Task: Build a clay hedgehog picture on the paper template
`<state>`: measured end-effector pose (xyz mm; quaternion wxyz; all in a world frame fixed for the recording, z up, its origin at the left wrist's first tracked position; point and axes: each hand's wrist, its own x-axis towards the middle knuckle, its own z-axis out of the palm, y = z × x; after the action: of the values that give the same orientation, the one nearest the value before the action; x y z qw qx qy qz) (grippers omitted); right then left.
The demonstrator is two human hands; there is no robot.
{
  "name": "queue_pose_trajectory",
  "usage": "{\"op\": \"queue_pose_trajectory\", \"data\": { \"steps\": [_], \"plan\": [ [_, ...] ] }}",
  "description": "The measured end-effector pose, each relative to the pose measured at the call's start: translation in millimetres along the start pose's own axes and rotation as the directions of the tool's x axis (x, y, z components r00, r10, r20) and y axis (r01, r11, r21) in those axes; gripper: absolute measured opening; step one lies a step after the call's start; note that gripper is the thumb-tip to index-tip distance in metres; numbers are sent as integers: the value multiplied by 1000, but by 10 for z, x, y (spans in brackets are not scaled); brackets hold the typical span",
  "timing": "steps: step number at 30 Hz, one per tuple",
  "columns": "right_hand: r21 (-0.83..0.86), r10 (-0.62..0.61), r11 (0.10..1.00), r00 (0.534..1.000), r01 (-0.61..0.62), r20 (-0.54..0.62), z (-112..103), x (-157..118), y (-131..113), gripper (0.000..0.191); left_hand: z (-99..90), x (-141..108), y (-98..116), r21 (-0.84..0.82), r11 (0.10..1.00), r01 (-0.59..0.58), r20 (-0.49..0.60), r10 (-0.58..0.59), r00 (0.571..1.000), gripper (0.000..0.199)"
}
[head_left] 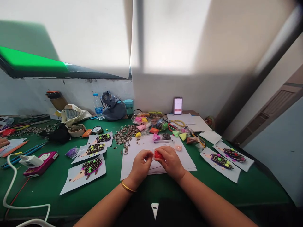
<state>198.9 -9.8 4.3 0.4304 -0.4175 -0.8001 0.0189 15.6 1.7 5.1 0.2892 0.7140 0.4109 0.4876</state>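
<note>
Both hands meet over a stack of white paper (132, 160), around a small clear packet of red modelling clay (158, 154). My left hand (141, 164) is closed, its thumb and fingertips pinching the packet's plastic at the left side. Wrapped over the packet from the right, my right hand (171, 161) is closed too and hides part of the clay. Just beyond the hands, a marker (162, 141), a pink clay packet (156, 136) and a peach clay lump (178, 147) lie on the paper. Sunflower seeds (125, 135) are heaped at its far left edge.
Hedgehog pictures of seeds and clay lie left (87, 170) and right (222, 162). More clay packets (142, 121) and scissors (175, 126) are behind. A phone (178, 106) leans on the wall. Left are a power strip (41, 164), a cable and another person's hand (4, 142).
</note>
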Motion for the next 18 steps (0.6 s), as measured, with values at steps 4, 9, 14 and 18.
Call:
{"op": "queue_pose_trajectory", "data": {
  "steps": [4, 9, 14, 18],
  "plan": [
    [14, -2, 1000, 1000, 2, 3, 21, -3, 12, 38, -5, -13, 5, 33, 999, 2, -11, -1, 1000, 13],
    [41, 10, 999, 1000, -11, 21, 32, -13, 30, 37, -38, 3, -12, 25, 998, 63, 52, -64, 997, 9],
    [11, -41, 999, 997, 40, 59, 61, -23, 52, 39, -52, 5, -15, 3, 994, 112, 75, -112, 991, 13],
    [-37, -21, 999, 998, 23, 58, 79, -32, 60, 41, -55, 6, 2, 23, 994, 111, 82, -113, 990, 14]
  ]
}}
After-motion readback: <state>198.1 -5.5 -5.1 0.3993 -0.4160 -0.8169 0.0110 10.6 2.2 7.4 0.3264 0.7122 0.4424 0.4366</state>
